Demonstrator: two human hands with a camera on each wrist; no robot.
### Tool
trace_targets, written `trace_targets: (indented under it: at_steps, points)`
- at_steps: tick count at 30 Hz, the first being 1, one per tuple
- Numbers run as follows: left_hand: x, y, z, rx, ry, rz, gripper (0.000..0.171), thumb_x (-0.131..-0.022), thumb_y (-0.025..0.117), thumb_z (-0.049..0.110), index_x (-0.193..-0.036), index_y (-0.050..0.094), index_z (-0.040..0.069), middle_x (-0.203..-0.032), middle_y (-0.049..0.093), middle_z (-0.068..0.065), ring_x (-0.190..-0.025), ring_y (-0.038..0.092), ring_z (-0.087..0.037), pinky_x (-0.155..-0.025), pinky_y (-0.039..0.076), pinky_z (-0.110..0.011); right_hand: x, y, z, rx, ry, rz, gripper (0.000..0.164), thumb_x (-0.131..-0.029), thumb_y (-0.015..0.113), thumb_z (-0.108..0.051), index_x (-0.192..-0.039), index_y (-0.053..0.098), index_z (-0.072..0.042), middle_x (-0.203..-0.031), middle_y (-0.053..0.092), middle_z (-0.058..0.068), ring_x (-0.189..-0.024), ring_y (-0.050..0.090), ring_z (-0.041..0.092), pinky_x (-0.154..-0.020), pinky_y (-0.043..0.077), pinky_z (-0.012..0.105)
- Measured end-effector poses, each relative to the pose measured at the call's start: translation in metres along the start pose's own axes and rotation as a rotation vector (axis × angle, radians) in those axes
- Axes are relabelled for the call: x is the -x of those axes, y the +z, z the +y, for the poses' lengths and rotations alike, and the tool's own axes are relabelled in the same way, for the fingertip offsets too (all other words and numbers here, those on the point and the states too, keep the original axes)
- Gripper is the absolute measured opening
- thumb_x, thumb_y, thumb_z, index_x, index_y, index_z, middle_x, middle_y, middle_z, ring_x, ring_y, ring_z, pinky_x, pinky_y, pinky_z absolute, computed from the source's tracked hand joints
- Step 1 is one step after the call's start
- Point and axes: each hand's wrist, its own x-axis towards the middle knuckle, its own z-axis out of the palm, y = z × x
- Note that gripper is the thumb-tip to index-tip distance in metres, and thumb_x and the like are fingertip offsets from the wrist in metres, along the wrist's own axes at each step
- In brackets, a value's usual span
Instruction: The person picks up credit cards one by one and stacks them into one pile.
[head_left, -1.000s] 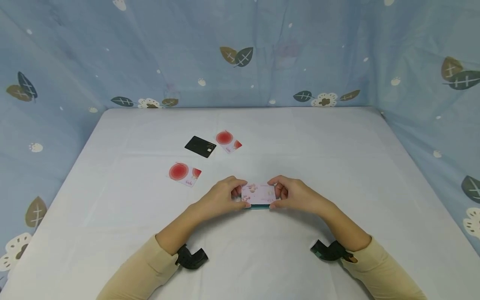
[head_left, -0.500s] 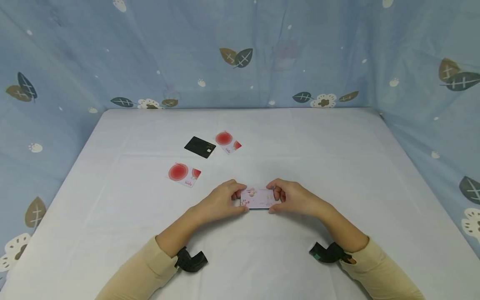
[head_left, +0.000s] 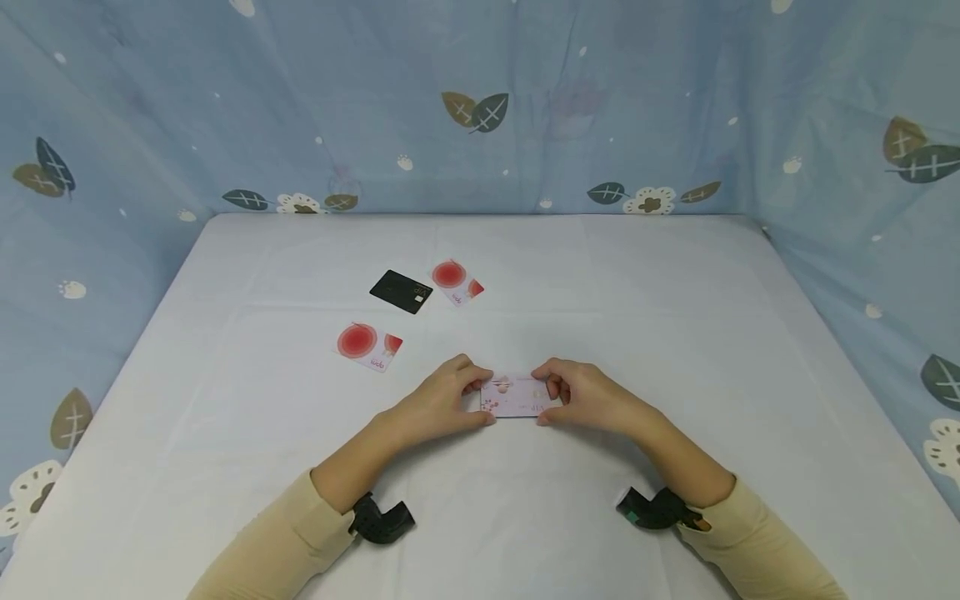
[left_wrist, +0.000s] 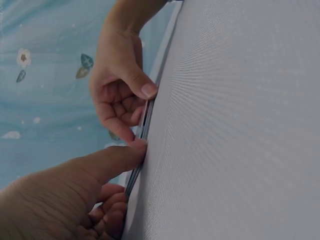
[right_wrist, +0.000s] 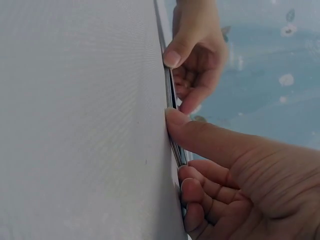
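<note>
A small stack of cards (head_left: pixel 516 396) lies flat near the middle of the white table, with a pale pink flowered card marked VIP on top. My left hand (head_left: pixel 438 404) pinches its left end between thumb and fingers. At the opposite end, my right hand (head_left: pixel 596 398) grips the stack the same way. Seen edge-on in the left wrist view, the layered card edges (left_wrist: pixel 148 115) run between both thumbs. The right wrist view shows several thin layers in the stack (right_wrist: pixel 170 92), close together. The lower cards' faces are hidden.
Beyond my left hand lie a black chip card (head_left: pixel 401 292) and two white cards with red circles, one nearer (head_left: pixel 357 341) and one farther (head_left: pixel 450 275). A blue patterned cloth (head_left: pixel 570 108) hangs behind the white table (head_left: pixel 637 275).
A teal edge stuck out on the near side of the stack one second ago; now the top card covers it. Both hands have shifted slightly nearer. The three loose cards stay put.
</note>
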Motion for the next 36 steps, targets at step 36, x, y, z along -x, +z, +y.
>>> trace_targets:
  at_steps: [36]
  points:
    - [-0.0022, -0.0008, -0.0021, 0.116, -0.12, -0.031, 0.055, -0.071, 0.082, 0.022, -0.119, 0.062, 0.004, -0.096, 0.052, 0.001, -0.087, 0.049, -0.011, -0.078, 0.045, -0.025, 0.0021, -0.0096, 0.0057, -0.063, -0.006, -0.026, 0.061, -0.073, 0.082, -0.017, -0.125, 0.058, 0.001, -0.091, 0.055, 0.002, -0.072, 0.049, 0.014, -0.06, 0.043, 0.02]
